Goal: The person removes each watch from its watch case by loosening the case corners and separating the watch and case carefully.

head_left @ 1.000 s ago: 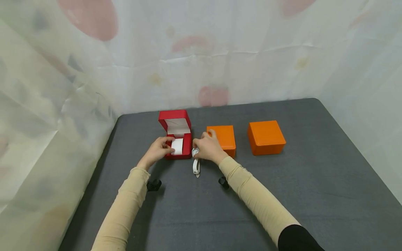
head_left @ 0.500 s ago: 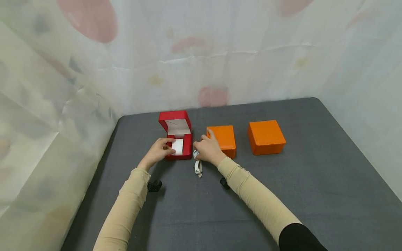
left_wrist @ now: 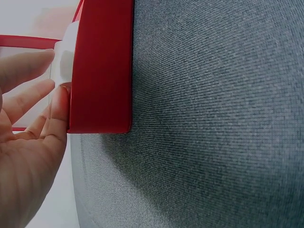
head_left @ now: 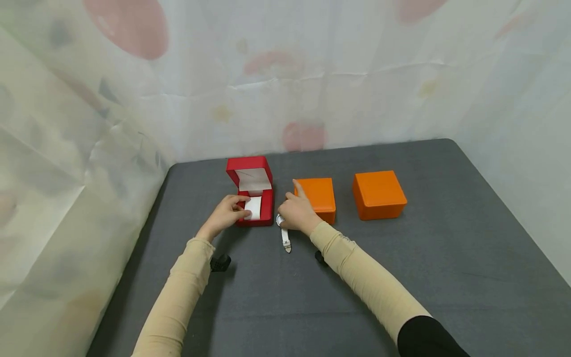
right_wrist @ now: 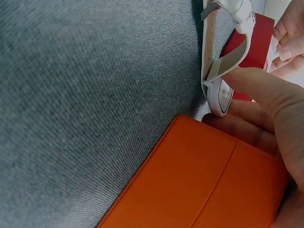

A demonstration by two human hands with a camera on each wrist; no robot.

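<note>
- While the left hand (head_left: 226, 213) pinches the white cushion (head_left: 253, 207) inside the open red box (head_left: 252, 193), the right hand (head_left: 298, 212) grips a white watch (head_left: 283, 232) by its case; its index finger lies on the near orange box (head_left: 317, 196).
- The red box stands lid up on the grey surface (head_left: 446, 258), holding only the cushion; both orange boxes are closed, the second orange box (head_left: 378, 194) well apart from the hands.
- The watch strap trails onto the surface, between the red box and the near orange box.
- The right wrist view alone shows the thumb (right_wrist: 259, 85) pressed on the watch case; the left wrist view shows the fingertips (left_wrist: 28, 66) at the cushion's edge, hidden from the head view.
</note>
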